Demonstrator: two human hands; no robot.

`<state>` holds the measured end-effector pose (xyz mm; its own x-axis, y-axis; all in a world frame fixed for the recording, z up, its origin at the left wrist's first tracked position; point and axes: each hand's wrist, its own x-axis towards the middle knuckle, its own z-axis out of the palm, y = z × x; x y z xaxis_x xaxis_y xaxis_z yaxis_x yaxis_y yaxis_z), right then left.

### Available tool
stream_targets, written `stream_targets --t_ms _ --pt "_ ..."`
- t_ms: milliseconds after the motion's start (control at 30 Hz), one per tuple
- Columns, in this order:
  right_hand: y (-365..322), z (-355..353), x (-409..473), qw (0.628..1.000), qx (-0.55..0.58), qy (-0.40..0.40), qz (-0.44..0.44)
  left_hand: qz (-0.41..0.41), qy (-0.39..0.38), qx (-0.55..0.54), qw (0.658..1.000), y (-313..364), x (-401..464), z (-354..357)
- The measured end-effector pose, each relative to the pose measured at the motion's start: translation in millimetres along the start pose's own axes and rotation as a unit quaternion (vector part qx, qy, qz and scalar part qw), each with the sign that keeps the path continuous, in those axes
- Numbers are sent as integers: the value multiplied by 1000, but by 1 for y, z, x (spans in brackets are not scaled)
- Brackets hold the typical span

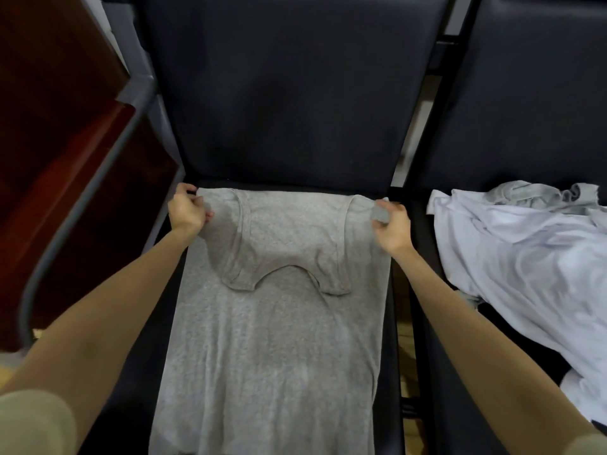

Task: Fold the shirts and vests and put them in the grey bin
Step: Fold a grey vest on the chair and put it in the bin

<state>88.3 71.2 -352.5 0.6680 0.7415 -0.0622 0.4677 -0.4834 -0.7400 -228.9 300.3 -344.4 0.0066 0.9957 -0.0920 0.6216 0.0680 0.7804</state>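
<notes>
Grey vest (272, 339) under my hands: soft knit cloth, heathered, matt, lightly creased, with ribbed-looking trim at neck and armholes. Chair seat (399, 339) and chair back (289, 93): dark navy padded covering, smooth, faint sheen; can't tell vinyl or fabric. Chair frame tube (82, 198): grey, smooth, looks like painted metal. Panel (49, 126) at left: dark red-brown wood, glossy. Pile of pale clothes (525, 257) on next seat: thin, crumpled, matt cloth.

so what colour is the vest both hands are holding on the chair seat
Heather grey vest, a light speckled grey, seen in the head view.
</notes>
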Motion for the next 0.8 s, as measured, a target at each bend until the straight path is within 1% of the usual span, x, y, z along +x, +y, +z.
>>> stream_targets --t_ms 67,133,233,333,400,500,633,667,733,800 --pt "-3 0 -7 999 29 -13 20 1 -11 -10 1000 -5 -9 -2" --pt "-7 -3 -25 995 86 -15 41 6 -10 -9 1000 -10 -29 -7" --pt "-4 -10 -70 980 172 -28 93 18 -10 24 999 -21 -83 -24" --pt "1 -19 -124 971 187 -62 132 4 -15 62 998 -50 -147 -47" --pt "6 -25 -153 962 194 -89 172 -7 -15 116 993 -74 -183 -64" --pt "13 -29 -186 941 217 -155 208 -47 -17 169 984 -98 -223 -87" --pt "10 -42 -208 914 258 -233 210 -100 -39 217 970 -110 -259 -105" --pt "7 -44 -211 914 248 -254 197 -109 -36 229 967 -110 -268 -106" --pt "3 -44 -216 927 196 -274 164 -128 -26 245 961 -109 -282 -107" --pt "1 -41 -217 944 164 -240 153 -134 -38 271 953 -107 -290 -107"
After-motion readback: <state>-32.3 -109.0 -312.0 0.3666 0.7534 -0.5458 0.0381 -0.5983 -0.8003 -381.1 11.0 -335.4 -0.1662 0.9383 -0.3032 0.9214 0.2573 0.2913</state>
